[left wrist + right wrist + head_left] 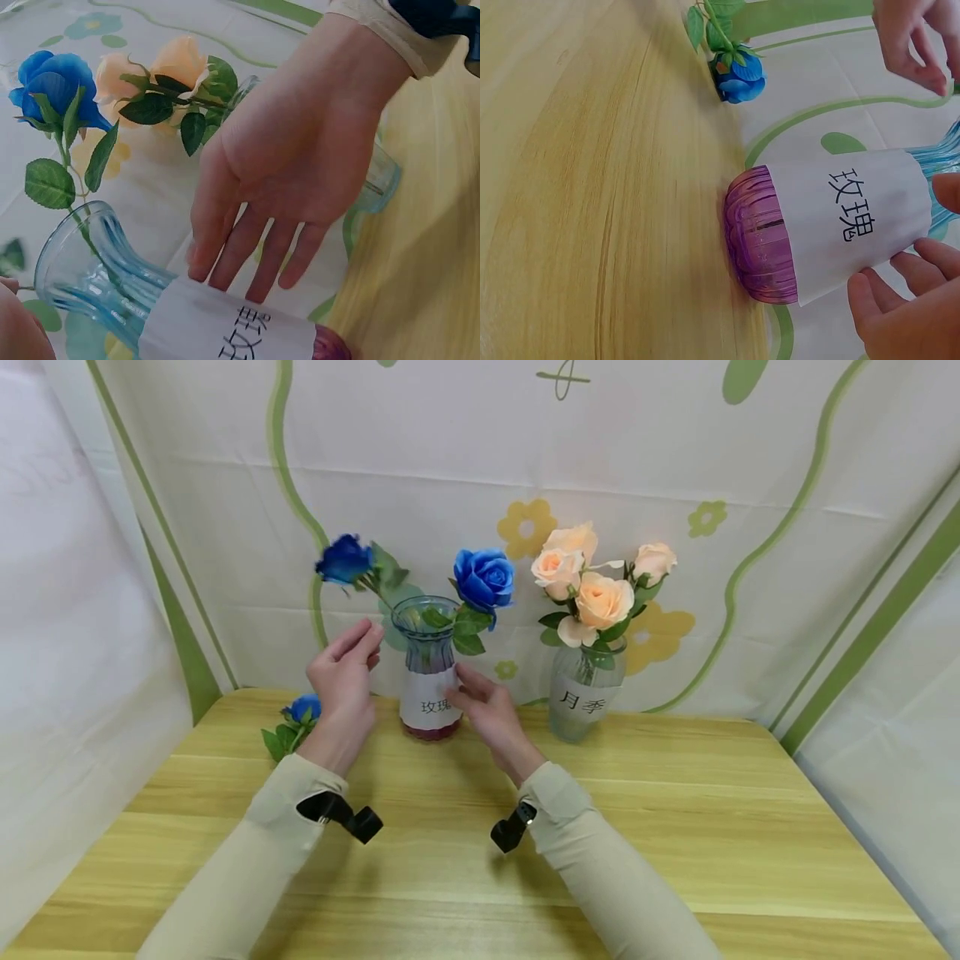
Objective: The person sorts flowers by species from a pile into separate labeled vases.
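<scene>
A fluted glass vase point(429, 664), bluish above and purple at its base, stands upright with a white label. Two blue roses are in it: the right rose point(483, 578) is upright, while the left rose point(343, 560) leans out over the rim, slightly blurred. My left hand point(345, 672) is beside the rim, thumb and index fingertips close together near the leaning stem; no stem shows between them in the head view. My right hand point(489, 714) touches the right side of the labelled vase, its fingers nearly straight in the left wrist view point(292, 180).
Another blue rose point(302, 708) lies on the wooden table point(450, 877) at the left, partly behind my left wrist. To the right stands a clear glass vase point(573, 727) with a label and several peach roses point(603, 602). A patterned curtain point(420, 410) hangs behind.
</scene>
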Available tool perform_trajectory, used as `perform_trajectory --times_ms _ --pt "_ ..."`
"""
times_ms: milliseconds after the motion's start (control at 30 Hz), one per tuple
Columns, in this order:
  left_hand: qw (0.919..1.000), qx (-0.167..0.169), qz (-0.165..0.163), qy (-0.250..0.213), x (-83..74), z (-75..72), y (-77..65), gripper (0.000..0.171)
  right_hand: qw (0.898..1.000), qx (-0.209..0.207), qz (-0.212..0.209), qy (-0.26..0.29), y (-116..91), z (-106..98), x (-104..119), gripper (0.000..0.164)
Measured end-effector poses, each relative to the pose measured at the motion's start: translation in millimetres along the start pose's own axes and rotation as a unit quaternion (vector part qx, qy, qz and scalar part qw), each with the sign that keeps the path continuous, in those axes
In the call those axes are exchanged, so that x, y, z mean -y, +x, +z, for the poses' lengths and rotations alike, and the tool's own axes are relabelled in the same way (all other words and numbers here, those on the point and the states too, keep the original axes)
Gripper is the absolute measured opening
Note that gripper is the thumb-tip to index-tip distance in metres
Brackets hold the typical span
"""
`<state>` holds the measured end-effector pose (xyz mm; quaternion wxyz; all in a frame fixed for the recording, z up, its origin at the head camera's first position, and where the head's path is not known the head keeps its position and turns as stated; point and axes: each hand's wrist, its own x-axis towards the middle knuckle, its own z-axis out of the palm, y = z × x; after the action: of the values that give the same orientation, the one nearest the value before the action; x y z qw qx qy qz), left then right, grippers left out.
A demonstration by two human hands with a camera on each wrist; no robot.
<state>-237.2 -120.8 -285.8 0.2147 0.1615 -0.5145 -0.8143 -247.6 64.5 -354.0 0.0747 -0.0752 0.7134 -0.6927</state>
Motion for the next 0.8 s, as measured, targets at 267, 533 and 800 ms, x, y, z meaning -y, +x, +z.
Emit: perform_trajectory --times_ms 267,533,800 --pt "0.9998 -0.014 -0.013 0.006 -4.5 -37.5 -7.4 0.031 1.000 -0.003 0.004 0.003 1.2 -1.5 -0.8 0.063" --pt "0.9955 -0.047 -0.049 0.066 1.8 -92.7 -11.5 0.031 1.000 0.000 0.004 -0.001 1.3 -2.1 -1.7 0.063" --pt "0.9860 -0.058 -0.063 0.143 7.5 -153.8 -12.6 0.030 1.000 0.001 0.003 0.003 2.1 -1.2 -2.6 0.063"
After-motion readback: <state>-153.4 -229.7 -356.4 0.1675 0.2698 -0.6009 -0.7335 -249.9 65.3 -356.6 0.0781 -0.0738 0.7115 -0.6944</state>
